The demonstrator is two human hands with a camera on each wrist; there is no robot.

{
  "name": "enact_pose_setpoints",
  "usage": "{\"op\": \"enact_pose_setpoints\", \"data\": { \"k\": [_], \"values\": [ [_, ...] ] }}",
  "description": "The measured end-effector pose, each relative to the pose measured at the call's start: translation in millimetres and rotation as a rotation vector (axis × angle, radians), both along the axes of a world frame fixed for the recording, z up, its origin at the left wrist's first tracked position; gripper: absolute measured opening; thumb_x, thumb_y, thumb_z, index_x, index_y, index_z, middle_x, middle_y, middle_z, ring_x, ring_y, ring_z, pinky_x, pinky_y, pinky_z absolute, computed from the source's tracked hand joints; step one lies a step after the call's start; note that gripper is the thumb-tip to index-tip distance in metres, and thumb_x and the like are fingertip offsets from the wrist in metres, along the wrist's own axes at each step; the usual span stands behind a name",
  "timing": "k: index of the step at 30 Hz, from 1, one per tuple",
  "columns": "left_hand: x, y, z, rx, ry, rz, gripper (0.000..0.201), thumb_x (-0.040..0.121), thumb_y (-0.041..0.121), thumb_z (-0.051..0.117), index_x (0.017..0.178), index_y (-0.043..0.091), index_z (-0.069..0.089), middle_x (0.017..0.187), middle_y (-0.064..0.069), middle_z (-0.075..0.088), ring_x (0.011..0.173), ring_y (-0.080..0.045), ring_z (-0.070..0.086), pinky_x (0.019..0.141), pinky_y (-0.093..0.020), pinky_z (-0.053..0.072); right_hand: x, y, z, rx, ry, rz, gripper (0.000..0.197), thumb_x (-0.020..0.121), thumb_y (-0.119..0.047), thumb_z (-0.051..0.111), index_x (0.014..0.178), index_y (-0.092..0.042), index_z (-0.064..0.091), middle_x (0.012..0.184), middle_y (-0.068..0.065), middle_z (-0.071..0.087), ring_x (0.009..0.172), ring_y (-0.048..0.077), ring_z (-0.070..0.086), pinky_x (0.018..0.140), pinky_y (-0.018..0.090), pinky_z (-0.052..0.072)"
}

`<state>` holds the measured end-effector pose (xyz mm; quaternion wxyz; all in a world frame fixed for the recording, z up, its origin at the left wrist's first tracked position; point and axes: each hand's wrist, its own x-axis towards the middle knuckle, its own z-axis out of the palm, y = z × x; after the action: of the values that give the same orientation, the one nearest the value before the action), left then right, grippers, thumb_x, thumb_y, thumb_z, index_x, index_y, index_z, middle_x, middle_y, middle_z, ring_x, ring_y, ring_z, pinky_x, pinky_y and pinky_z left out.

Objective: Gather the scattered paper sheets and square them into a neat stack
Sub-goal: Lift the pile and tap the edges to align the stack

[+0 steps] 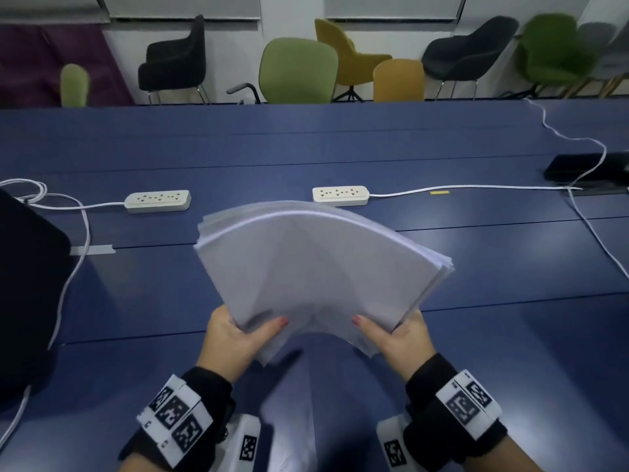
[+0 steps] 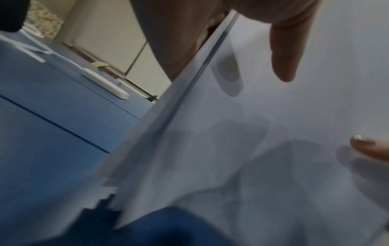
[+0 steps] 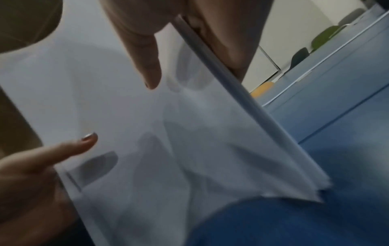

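Observation:
A thick bundle of white paper sheets (image 1: 316, 267) is held up off the blue table (image 1: 476, 335), bowed upward in the middle. My left hand (image 1: 238, 335) grips its near left edge, thumb on top and fingers underneath. My right hand (image 1: 398, 335) grips the near right edge the same way. The sheets' edges are uneven and fanned at the corners. In the left wrist view the paper sheets (image 2: 263, 149) fill the frame with my left hand (image 2: 242, 33) at the top. In the right wrist view my right hand (image 3: 179, 41) pinches the paper sheets (image 3: 147, 133), whose lower corners splay apart.
Two white power strips (image 1: 157, 201) (image 1: 340, 195) with cords lie beyond the paper. A dark object (image 1: 27, 294) sits at the left edge, a black device (image 1: 585, 166) at the far right. Several chairs (image 1: 297, 71) stand behind the table.

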<state>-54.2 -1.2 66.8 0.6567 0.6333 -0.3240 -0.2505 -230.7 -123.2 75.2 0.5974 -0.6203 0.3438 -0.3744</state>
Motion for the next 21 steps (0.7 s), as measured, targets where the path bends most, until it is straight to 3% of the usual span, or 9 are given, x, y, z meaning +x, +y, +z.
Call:
{"op": "enact_pose_setpoints", "data": {
  "k": [3,6,8,10,12,14,15,18,21],
  "values": [
    [4.0,4.5,12.7,-0.053,-0.051,0.086,0.039,0.048,0.02,0.08,0.083,0.016,0.064,0.071,0.024,0.072,0.069,0.009,0.066,0.063,-0.007,0.05,-4.0,-0.9,13.6,-0.11,-0.06,-0.077,0.039,0.066,0.015,0.072,0.078,-0.021,0.064,0.068,-0.024,0.071,0.069,-0.013,0.064,0.065,0.004,0.048],
    [1.3,6.7,42.9,-0.176,-0.176,0.165,0.071,0.051,0.017,0.079,0.115,0.018,0.048,0.096,0.029,0.069,0.089,0.011,0.063,0.08,-0.01,0.05,-7.8,-0.8,39.7,-0.403,-0.066,-0.169,0.068,0.065,-0.006,0.076,0.124,-0.021,0.047,0.122,-0.029,0.054,0.11,-0.003,0.056,0.095,0.019,0.045],
    [-2.6,6.5,61.9,-0.248,-0.336,0.183,0.102,0.06,0.012,0.076,0.143,0.013,0.016,0.124,0.023,0.057,0.113,0.003,0.055,0.098,-0.029,0.049,-7.3,1.5,57.7,-0.504,-0.123,-0.197,0.085,0.067,-0.014,0.072,0.137,-0.031,0.027,0.128,-0.004,0.053,0.116,0.02,0.054,0.101,0.043,0.044],
    [-3.7,5.0,76.8,-0.27,-0.507,0.218,0.11,0.069,0.013,0.073,0.148,0.027,-0.003,0.144,-0.006,0.04,0.13,-0.023,0.045,0.101,-0.056,0.043,-3.7,3.4,69.7,-0.557,-0.148,-0.206,0.086,0.071,-0.011,0.068,0.138,-0.033,0.018,0.109,0.011,0.059,0.105,0.025,0.057,0.096,0.046,0.046],
    [-3.1,2.1,85.8,-0.229,-0.743,0.264,0.102,0.075,0.008,0.069,0.145,0.045,0.004,0.15,-0.018,0.028,0.138,-0.027,0.034,0.104,-0.059,0.038,-1.2,3.2,72.9,-0.576,-0.141,-0.206,0.088,0.073,-0.006,0.065,0.138,-0.034,0.014,0.101,0.006,0.06,0.1,0.022,0.059,0.093,0.038,0.047],
    [-1.7,1.3,86.3,-0.146,-0.949,0.291,0.085,0.074,0.003,0.068,0.143,0.034,0.03,0.143,-0.019,0.034,0.135,-0.005,0.031,0.11,-0.044,0.035,-1.1,2.7,70.9,-0.58,-0.11,-0.211,0.091,0.072,-0.005,0.065,0.139,-0.035,0.012,0.1,0.0,0.059,0.098,0.019,0.06,0.092,0.033,0.046],
    [-1.2,1.8,84.9,-0.114,-0.957,0.299,0.074,0.074,0.004,0.067,0.138,0.027,0.041,0.138,-0.021,0.038,0.129,0.001,0.033,0.108,-0.041,0.038,-1.9,3.4,69.7,-0.57,-0.101,-0.208,0.093,0.071,-0.005,0.066,0.139,-0.036,0.011,0.1,-0.004,0.059,0.095,0.019,0.06,0.091,0.033,0.047],
    [-5.1,2.5,83.4,-0.106,-0.803,0.311,0.062,0.072,0.007,0.067,0.13,0.02,0.049,0.134,-0.021,0.04,0.124,-0.007,0.04,0.092,-0.055,0.048,-3.8,5.2,63.2,-0.507,-0.083,-0.193,0.094,0.07,-0.011,0.067,0.14,-0.038,0.011,0.101,-0.017,0.059,0.088,0.017,0.061,0.088,0.039,0.052],
    [-5.6,2.2,81.0,-0.097,-0.774,0.34,0.067,0.072,0.007,0.067,0.134,0.014,0.044,0.135,-0.016,0.04,0.126,-0.018,0.043,0.094,-0.056,0.047,-2.5,6.2,59.6,-0.505,-0.059,-0.187,0.088,0.072,-0.021,0.065,0.142,-0.038,0.013,0.139,0.004,0.045,0.11,0.027,0.057,0.097,0.051,0.046]
  ]
}}
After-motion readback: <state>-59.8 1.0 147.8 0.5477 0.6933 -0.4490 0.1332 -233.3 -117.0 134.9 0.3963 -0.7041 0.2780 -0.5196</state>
